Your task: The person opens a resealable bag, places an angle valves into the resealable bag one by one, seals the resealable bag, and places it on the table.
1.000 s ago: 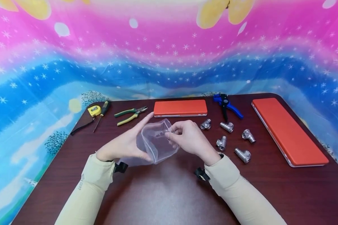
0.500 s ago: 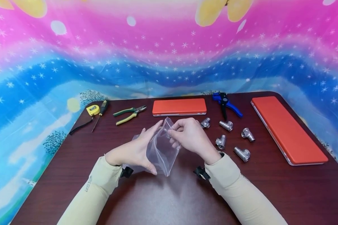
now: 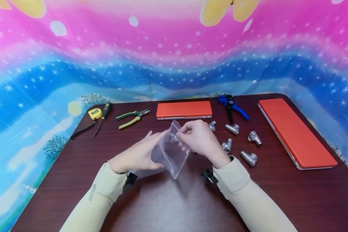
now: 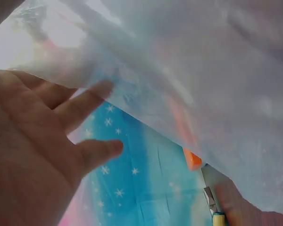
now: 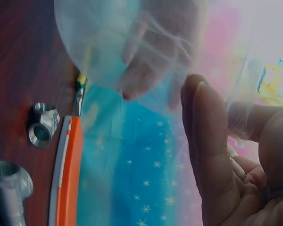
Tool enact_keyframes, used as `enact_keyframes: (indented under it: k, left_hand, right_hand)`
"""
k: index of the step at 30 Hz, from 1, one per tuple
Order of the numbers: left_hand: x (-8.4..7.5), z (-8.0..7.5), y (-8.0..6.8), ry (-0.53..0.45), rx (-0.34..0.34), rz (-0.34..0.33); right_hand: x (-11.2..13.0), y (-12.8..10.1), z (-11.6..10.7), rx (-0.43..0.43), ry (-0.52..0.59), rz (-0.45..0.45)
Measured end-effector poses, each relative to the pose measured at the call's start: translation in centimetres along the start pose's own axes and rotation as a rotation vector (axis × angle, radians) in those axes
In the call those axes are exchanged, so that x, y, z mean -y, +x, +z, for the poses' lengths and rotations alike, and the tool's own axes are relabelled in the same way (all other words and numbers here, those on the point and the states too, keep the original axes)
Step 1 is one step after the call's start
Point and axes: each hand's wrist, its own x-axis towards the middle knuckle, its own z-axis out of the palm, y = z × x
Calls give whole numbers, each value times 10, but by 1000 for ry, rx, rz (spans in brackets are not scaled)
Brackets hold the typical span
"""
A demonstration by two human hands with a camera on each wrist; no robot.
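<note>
A clear plastic bag (image 3: 174, 158) is held up above the table's middle, its mouth spread toward the right. My left hand (image 3: 140, 153) holds the bag from the left, thumb on the near side and fingers on the far side; in the left wrist view, the fingers (image 4: 85, 106) are spread and lie partly behind the film. With thumb and fingers, my right hand (image 3: 201, 138) pinches the bag's rim at the upper right. In the right wrist view, left-hand fingers show blurred through the film. Several metal tee fittings (image 3: 249, 158) lie right of the hands, one partly hidden by the right hand.
Behind the hands lie green-and-yellow pliers (image 3: 133, 117), an orange case (image 3: 184, 110) and a blue wire stripper (image 3: 233, 107). A longer orange case (image 3: 297, 133) lies at right. A yellow tape measure (image 3: 95, 113) and a screwdriver (image 3: 105, 112) lie far left.
My left hand has moved right with the bag, and its thumb has come in closer to the film. The bag's mouth has turned more toward the right. My right hand keeps pinching the rim.
</note>
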Motion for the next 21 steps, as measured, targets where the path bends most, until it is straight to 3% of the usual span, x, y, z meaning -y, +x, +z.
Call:
enact_keyframes:
  k: [4, 8, 14, 21]
  left_hand:
    - [7, -6, -2, -65, -27, 43]
    - [12, -13, -6, -73, -19, 19]
    - [15, -25, -13, -64, 56, -35]
    - [19, -30, -23, -44, 168, -146]
  right_hand:
    - [-1, 0, -4, -5, -88, -18]
    - [-1, 0, -7, 7, -155, 9]
    - [-2, 1, -3, 85, -187, 54]
    - [-7, 3, -1, 134, -219, 88]
